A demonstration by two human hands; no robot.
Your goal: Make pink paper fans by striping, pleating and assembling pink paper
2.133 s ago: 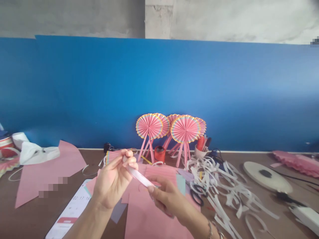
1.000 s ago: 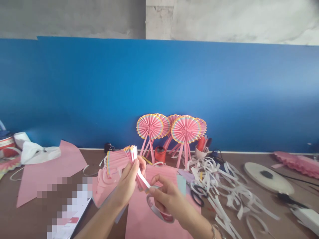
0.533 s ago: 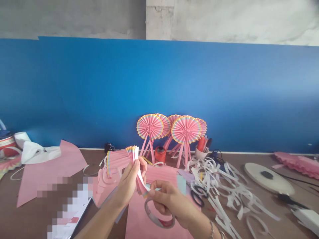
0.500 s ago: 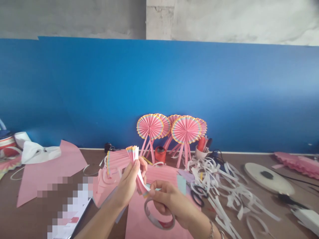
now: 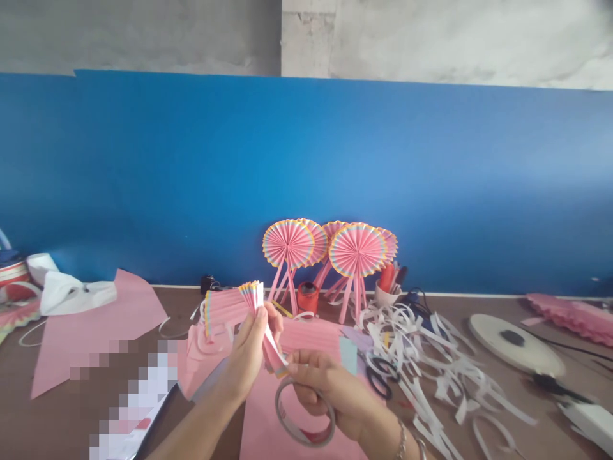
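Observation:
My left hand is closed around a pleated pink paper strip with rainbow-coloured edges. The folds fan out above its fingers, where a white end face shows. Thumb and fingers of my right hand pinch the strip's lower end. A roll of tape hangs from that same hand, with some fingers passing through or behind its ring. Behind the left hand lies another pleated pink piece. Below both hands is a flat pink sheet.
Several round pink paper fans stand against the blue panel. A red tape roll sits near them. White paper strips spread across the right side, beside black-handled scissors and an oval cream-coloured object. Pink card lies left.
The hands and the pleated strip stay nearly in place. The strip's lower face has turned slightly, so more pink shows, and the tape roll has shifted a little left and down.

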